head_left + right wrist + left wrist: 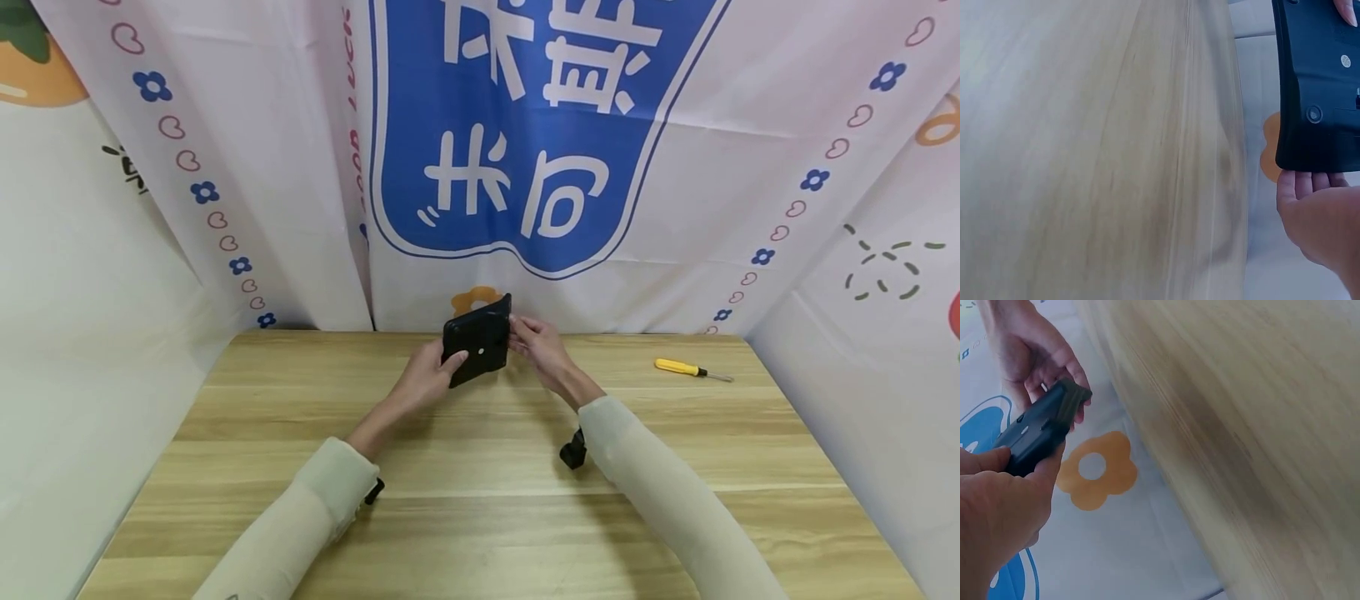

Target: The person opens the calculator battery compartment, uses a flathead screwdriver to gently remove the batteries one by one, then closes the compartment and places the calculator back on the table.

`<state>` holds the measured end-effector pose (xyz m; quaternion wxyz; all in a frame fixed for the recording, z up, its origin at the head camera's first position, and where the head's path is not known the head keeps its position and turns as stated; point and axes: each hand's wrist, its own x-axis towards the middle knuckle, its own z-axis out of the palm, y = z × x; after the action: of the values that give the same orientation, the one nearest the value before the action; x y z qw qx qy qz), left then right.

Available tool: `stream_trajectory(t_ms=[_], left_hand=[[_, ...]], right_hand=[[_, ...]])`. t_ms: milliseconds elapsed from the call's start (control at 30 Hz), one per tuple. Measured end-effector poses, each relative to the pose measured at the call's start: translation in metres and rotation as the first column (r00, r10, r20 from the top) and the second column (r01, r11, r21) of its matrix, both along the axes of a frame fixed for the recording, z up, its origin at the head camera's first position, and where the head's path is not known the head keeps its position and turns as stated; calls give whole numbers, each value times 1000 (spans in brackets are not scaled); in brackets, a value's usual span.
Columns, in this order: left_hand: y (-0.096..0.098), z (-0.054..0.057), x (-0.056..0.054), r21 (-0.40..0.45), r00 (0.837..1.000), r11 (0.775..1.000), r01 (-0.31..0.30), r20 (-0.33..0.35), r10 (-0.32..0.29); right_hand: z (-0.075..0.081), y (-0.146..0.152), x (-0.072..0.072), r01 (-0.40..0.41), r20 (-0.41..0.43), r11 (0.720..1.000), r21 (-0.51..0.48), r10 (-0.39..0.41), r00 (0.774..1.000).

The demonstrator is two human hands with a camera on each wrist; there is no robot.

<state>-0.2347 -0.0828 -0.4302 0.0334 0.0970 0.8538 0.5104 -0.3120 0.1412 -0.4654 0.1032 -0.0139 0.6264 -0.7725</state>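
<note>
A black calculator (pixel 480 346), its underside turned toward me, is held up near the table's far edge. My left hand (pixel 431 375) grips its left side, with the thumb lying on the underside. At the right edge, my right hand (pixel 543 350) holds it by the fingers; in the right wrist view the fingertips of the right hand (pixel 1322 212) meet the rim and partly go out of sight behind it. A round rubber foot and a small pale sticker (pixel 1345 61) show on the underside. The keys' side is hidden in the head view.
A yellow-handled screwdriver (pixel 678 367) lies at the far right of the wooden table (pixel 480 517). A printed cloth (pixel 637 292) hangs along the back edge, close behind the calculator. Pale printed walls stand at both sides.
</note>
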Motion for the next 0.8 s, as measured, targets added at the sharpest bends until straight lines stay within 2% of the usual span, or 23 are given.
stream_trajectory(t_ms=[133, 433, 600, 800], left_hand=[[0, 0, -1, 27, 999, 999, -17, 50, 16], [-3, -5, -8, 84, 985, 989, -125, 129, 114], [-5, -6, -9, 120, 982, 985, -120, 157, 101], [-6, -6, -10, 140, 985, 985, -102, 150, 81]], right_hand=[[1, 1, 0, 19, 19, 1000, -3, -19, 1000], [6, 1, -1, 46, 31, 993, 113, -50, 998], [9, 0, -1, 50, 18, 983, 177, -54, 998], [15, 2, -2, 51, -40, 960, 277, -42, 998]])
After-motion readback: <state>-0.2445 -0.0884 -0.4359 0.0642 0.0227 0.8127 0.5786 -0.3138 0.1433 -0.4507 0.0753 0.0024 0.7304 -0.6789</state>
